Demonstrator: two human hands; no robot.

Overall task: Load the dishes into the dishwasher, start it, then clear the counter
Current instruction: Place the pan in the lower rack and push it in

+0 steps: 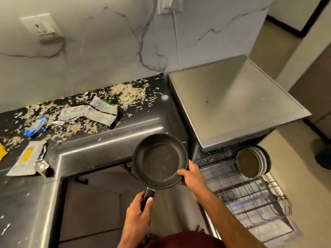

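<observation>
I held the round black non-stick frying pan (160, 159) level beside the counter's corner, handle toward me, my left hand (138, 214) wrapped around the handle, my right hand (190, 174) pinching its rim. Right: the pulled-out wire dishwasher rack (241, 192) holding stacked plates (253, 161); left: torn wrappers (89, 113) on the dark countertop (100, 142).

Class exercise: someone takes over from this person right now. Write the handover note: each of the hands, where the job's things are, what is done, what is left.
Left hand grips the frying pan by its handle; right hand holds its rim.
Pan is in the air beside the pulled-out dishwasher rack.
Done: a stack of plates stands in the rack.
Left: rack the pan, start the dishwasher, clear wrappers and crumbs off the counter.
</observation>
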